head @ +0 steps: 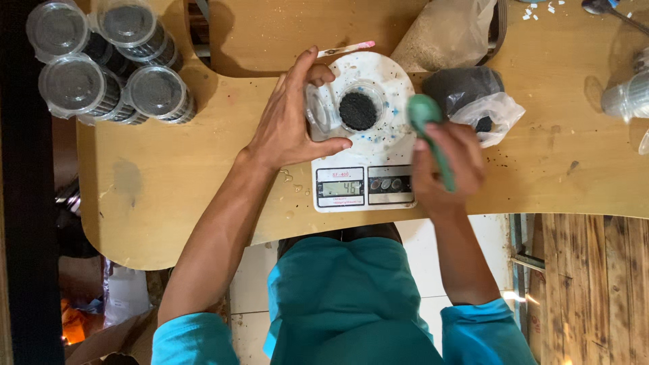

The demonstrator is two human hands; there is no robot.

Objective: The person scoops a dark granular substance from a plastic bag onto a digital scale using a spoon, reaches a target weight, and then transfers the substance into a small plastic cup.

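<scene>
A white kitchen scale (363,186) sits on the wooden table (203,169) in front of me. On its round white platform (392,81) stands a small clear cup (358,108) holding black granules. My left hand (291,122) holds a clear plastic lid (319,111) beside the cup, at the platform's left edge. My right hand (446,169) grips a green spoon (427,122), its bowl raised just right of the cup.
Stacks of lidded clear cups of dark granules (108,64) stand at the far left. An open plastic bag of black granules (473,98) lies right of the scale, a bag of sandy powder (446,30) behind it. More clear cups (625,98) sit at the right edge.
</scene>
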